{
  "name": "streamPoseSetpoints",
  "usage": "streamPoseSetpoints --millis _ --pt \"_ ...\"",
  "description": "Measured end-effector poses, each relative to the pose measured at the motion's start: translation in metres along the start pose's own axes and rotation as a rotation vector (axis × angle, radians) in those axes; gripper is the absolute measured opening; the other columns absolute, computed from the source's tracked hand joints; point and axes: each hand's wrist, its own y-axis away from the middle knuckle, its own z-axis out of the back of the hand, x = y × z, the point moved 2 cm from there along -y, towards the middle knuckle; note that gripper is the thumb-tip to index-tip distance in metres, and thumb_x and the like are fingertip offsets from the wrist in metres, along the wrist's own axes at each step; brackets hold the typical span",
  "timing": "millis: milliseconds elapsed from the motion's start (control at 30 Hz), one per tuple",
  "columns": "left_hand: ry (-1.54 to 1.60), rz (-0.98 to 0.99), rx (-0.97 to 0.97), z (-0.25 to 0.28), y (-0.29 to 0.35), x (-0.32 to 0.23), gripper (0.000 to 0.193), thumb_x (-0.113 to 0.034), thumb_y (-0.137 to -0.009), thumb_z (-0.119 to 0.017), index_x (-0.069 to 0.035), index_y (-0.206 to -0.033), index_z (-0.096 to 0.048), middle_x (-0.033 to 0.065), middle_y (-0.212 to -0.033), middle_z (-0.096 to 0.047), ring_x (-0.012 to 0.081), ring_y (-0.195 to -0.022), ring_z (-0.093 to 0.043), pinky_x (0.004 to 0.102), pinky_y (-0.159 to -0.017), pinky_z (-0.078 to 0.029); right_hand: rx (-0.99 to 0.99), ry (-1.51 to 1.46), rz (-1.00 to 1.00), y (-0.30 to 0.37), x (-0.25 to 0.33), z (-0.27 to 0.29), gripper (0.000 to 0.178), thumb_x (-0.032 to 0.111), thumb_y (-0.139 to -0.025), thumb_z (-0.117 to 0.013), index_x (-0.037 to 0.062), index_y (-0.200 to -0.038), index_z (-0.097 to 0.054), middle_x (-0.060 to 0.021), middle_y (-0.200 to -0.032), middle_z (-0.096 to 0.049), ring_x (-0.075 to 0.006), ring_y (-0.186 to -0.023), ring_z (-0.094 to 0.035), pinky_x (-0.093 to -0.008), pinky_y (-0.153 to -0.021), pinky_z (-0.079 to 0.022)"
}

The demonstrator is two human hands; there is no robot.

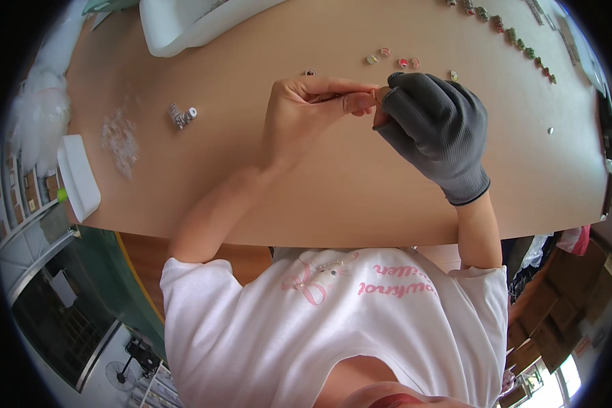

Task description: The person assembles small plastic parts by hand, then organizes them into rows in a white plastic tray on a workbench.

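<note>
white short-sleeved T-shirt (333,319), pink print | right hand (436,132): grey knit glove | left hand (306,115): bare

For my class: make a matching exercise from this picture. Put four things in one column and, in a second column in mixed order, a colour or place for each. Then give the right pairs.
Things:
1. right hand
2. left hand
3. white tray
4. row of small coloured beads

Descriptions:
A. bare, fingertips pinched together
B. at the table's left edge
C. wears a dark grey glove
D. along the table's far right side

Pairs: 1-C, 2-A, 3-B, 4-D
</note>
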Motion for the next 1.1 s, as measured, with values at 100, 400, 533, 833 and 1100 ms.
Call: streamPoseSetpoints --millis 100,400,533,833,1100 --pt "-0.017 -0.098 0.049 0.003 -0.003 0.006 0.018 -0.008 -0.088 -0.072 -0.002 -0.104 -0.074 0.0074 -0.091 -0.074 0.0121 -0.081 -0.065 0.0260 -0.079 -0.053 -0.081 -0.024 0.010 -0.001 0.000 -0.003 0.030 0.014 -0.059 -0.081 0.0123 -0.085 -0.066 -0.0028 -0.087 -0.065 -0.0208 -0.066 -0.064 -0.0321 -0.058 -0.049" --pt "0.259 -0.048 0.112 0.003 -0.003 0.017 0.021 -0.011 -0.093 -0.066 -0.001 -0.111 -0.071 0.0083 -0.099 -0.073 0.0150 -0.090 -0.068 0.0277 -0.084 -0.054 -0.130 -0.146 -0.141 0.001 -0.002 -0.008 0.021 0.014 -0.066 -0.077 0.0163 -0.079 -0.061 0.0017 -0.072 -0.056 -0.0184 -0.060 -0.059 -0.0314 -0.054 -0.046" --pt "0.372 -0.033 0.204 0.001 -0.003 0.018 0.022 -0.011 -0.093 -0.065 -0.001 -0.112 -0.070 0.0079 -0.101 -0.072 0.0147 -0.093 -0.067 0.0287 -0.087 -0.054 -0.098 -0.282 -0.217 0.002 -0.006 -0.008 0.020 0.011 -0.067 -0.076 0.0148 -0.078 -0.060 0.0005 -0.071 -0.056 -0.0185 -0.057 -0.057 -0.0302 -0.053 -0.045" --pt "0.461 -0.028 0.219 0.002 -0.006 0.014 0.022 -0.009 -0.093 -0.066 -0.002 -0.113 -0.070 0.0083 -0.100 -0.072 0.0161 -0.093 -0.068 0.0281 -0.086 -0.055 -0.125 -0.303 -0.275 0.000 -0.006 0.002 0.022 0.015 -0.072 -0.078 0.0155 -0.089 -0.064 0.0011 -0.078 -0.059 -0.0136 -0.061 -0.060 -0.0293 -0.055 -0.046" --pt "0.392 -0.011 0.175 0.006 -0.007 0.014 0.022 -0.009 -0.091 -0.069 0.000 -0.111 -0.070 0.0104 -0.100 -0.073 0.0172 -0.089 -0.069 0.0282 -0.085 -0.056 -0.023 -0.238 -0.183 -0.002 -0.010 -0.007 0.014 0.016 -0.079 -0.071 0.0147 -0.088 -0.060 -0.0024 -0.079 -0.057 -0.0226 -0.064 -0.060 -0.0350 -0.056 -0.047"
